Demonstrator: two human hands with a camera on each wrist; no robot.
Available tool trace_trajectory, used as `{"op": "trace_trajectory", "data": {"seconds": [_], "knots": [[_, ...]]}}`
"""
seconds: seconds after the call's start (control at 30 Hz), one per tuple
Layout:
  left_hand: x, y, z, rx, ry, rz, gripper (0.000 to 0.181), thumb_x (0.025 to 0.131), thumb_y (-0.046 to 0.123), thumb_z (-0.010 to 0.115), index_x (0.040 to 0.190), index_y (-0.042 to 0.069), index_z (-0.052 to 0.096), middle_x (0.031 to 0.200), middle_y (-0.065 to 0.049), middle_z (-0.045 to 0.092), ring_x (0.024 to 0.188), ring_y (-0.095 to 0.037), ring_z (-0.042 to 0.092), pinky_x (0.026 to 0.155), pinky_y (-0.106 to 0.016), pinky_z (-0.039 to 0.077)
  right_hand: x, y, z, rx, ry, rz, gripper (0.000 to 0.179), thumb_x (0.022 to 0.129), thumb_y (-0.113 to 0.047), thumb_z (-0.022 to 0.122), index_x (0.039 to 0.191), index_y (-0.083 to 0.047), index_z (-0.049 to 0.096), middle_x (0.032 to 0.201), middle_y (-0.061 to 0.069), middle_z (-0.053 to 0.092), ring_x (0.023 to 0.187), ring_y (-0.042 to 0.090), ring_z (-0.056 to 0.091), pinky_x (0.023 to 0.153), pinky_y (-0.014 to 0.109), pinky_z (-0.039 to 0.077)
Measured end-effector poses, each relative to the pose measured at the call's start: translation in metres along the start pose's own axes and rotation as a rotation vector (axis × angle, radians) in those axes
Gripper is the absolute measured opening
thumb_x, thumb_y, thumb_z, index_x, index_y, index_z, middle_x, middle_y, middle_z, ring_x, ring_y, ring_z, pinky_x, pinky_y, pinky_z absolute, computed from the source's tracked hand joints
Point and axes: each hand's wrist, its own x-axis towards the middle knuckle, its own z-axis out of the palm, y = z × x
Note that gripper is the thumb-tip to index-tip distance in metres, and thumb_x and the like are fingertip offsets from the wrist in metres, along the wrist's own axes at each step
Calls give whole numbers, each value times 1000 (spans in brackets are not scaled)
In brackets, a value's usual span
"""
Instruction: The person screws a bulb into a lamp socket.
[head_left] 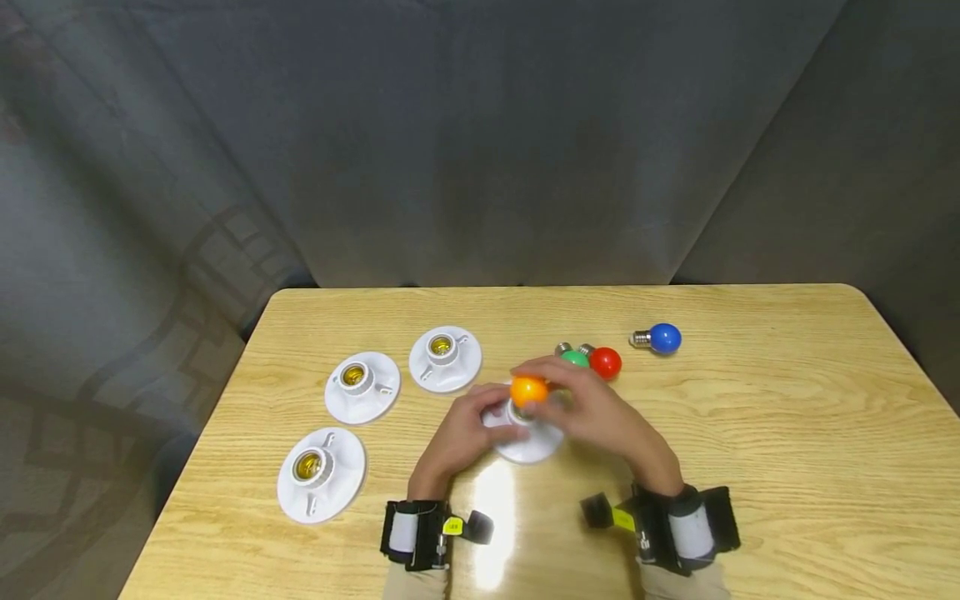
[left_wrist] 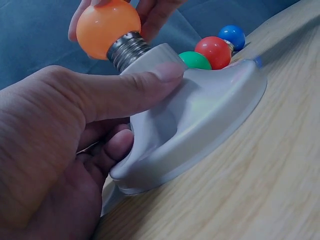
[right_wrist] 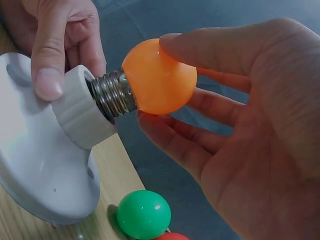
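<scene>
My right hand [head_left: 596, 408] holds an orange light bulb [right_wrist: 161, 77] by its globe, between thumb and fingertips. The bulb's metal screw base [left_wrist: 127, 50] sits partly inside the socket of a white lamp holder [left_wrist: 200, 110], with much of the thread still showing. My left hand [head_left: 467, 429] grips that holder around its raised collar, thumb [left_wrist: 135, 87] on the near side and fingers behind. In the left wrist view the holder stands on the wooden table. Part of its round base is hidden by the hands in the head view.
Three more white lamp holders, one at the back [head_left: 446, 358], one at mid-left [head_left: 363, 387] and one at front left [head_left: 322, 475], stand with bare sockets. Beyond my right hand lie a green bulb [head_left: 576, 357] and a red bulb [head_left: 606, 362]; a blue bulb [head_left: 664, 338] is farther right.
</scene>
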Motion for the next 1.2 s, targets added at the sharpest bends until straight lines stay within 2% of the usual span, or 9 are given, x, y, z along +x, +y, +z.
{"op": "trace_trajectory", "data": {"seconds": [0.33, 0.63, 0.9, 1.2], "knots": [[-1, 2, 0, 38, 9, 11, 49, 72, 26, 83, 118, 23, 69, 118, 8, 68, 106, -12, 53, 95, -34, 41, 3, 0, 6, -32, -27, 44, 35, 86, -11, 71, 121, -11, 66, 126, 3, 65, 117, 24, 59, 100, 47, 49], [0, 0, 1, 45, 14, 15, 49, 71, 23, 83, 118, 22, 70, 117, 9, 67, 106, -12, 54, 96, -35, 42, 4, -3, 9, -60, -12, 122, 32, 84, -14, 74, 115, -15, 67, 119, -1, 66, 110, 19, 59, 97, 43, 50], [0, 1, 1, 49, 15, 15, 48, 71, 23, 83, 117, 23, 70, 118, 9, 67, 107, -12, 54, 97, -36, 42, 8, -11, 12, -108, 36, 216, 31, 80, -21, 79, 106, -14, 64, 107, 0, 65, 96, 19, 58, 86, 36, 52], [0, 2, 1, 49, 17, 28, 45, 72, 21, 83, 115, 24, 71, 116, 11, 68, 109, -11, 55, 100, -36, 43, 12, -12, 18, -172, 88, 328, 42, 75, -38, 82, 98, -14, 57, 90, 2, 60, 84, 19, 54, 71, 27, 48]]}}
